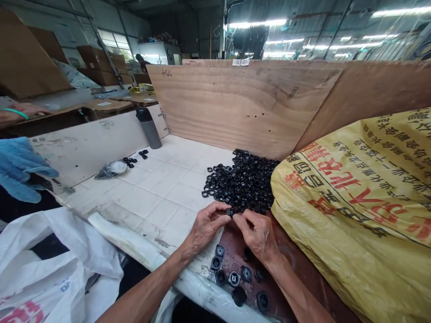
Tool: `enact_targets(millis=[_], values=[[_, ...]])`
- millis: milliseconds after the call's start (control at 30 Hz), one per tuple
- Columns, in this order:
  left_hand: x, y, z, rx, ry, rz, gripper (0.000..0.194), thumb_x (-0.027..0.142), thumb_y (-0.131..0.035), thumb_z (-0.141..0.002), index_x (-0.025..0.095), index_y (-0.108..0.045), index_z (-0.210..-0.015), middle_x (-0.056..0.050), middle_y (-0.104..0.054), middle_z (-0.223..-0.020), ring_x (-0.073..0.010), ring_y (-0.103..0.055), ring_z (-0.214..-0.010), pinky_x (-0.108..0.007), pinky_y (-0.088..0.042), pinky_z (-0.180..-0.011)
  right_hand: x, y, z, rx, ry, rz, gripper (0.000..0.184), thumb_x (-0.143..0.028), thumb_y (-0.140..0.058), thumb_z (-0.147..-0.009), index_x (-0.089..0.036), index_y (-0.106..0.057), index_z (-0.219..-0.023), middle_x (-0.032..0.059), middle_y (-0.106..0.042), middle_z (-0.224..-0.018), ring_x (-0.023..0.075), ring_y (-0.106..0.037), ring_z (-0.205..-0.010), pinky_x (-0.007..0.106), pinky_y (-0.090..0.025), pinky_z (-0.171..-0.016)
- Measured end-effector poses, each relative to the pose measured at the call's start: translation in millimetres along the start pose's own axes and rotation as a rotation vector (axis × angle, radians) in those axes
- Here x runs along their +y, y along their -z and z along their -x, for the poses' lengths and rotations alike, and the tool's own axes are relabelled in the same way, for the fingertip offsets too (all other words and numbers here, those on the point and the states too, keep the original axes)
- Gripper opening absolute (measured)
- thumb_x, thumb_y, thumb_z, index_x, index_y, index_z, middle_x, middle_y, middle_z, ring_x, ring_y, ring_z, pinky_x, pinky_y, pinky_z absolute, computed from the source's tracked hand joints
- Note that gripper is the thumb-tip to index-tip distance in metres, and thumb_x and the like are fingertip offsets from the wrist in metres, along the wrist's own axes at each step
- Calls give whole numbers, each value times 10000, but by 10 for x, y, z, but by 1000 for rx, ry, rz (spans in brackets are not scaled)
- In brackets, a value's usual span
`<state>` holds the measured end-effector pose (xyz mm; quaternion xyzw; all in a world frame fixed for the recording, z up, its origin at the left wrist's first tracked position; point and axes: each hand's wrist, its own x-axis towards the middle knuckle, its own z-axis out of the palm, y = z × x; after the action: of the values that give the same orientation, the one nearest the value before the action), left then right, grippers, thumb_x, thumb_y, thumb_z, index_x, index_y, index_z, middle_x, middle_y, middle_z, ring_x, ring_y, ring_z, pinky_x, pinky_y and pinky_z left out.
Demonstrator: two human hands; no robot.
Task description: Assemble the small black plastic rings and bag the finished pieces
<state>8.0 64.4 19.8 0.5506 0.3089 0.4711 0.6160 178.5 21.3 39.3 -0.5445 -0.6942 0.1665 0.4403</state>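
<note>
Just in front of the pile, my left hand (209,224) pinches a small black plastic part (229,212) between thumb and fingertips. Close against its right side, my right hand (257,233) has its fingers pressed together; whatever is between them is hidden. Behind both hands lies a heap of small black plastic rings (242,184). Nearer to me, several round black caps (246,273) are spread below my hands, some showing ribbed or cross-shaped insides. They rest partly on a reddish-brown surface (299,260).
A yellow printed sack (336,193) bulges on the right. Wooden boards (235,103) wall the table's back. At left stand a grey bottle (150,130), a plastic bag with a white round item (116,168), a blue glove (23,168) and a white bag (84,251). Another person's hand (27,111) shows far left.
</note>
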Motion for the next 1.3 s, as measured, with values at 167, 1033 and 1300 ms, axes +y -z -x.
enact_targets(millis=[167, 1033, 1300], values=[[12, -4, -3, 2, -4, -2, 236, 266, -774, -759, 167, -724, -967, -52, -699, -998, -179, -662, -910, -297, -534, -853, 20, 6, -15, -21, 14, -32, 160, -284, -546, -939, -192, -658, -870, 17, -641, -761, 157, -595, -688, 260, -458, -677], [-137, 74, 33, -62, -417, -639, 226, 242, -626, -898, 217, -695, -1111, -84, -716, -1095, -211, -657, -1041, -394, -539, -950, -78, -277, 86, 42, -668, -584, 215, -373, -570, -850, -186, -579, -743, -44, -545, -470, 107, -498, -408, 222, -439, -496], [83, 5, 62, -446, 82, -504, 207, 339, -645, -862, 147, -722, -848, -54, -705, -824, -170, -648, -738, -262, -508, -661, 231, 295, -63, -223, -451, 85, 360, -356, -677, -790, -205, -544, -492, -24, -529, -423, 100, -452, -388, 221, -270, -419]])
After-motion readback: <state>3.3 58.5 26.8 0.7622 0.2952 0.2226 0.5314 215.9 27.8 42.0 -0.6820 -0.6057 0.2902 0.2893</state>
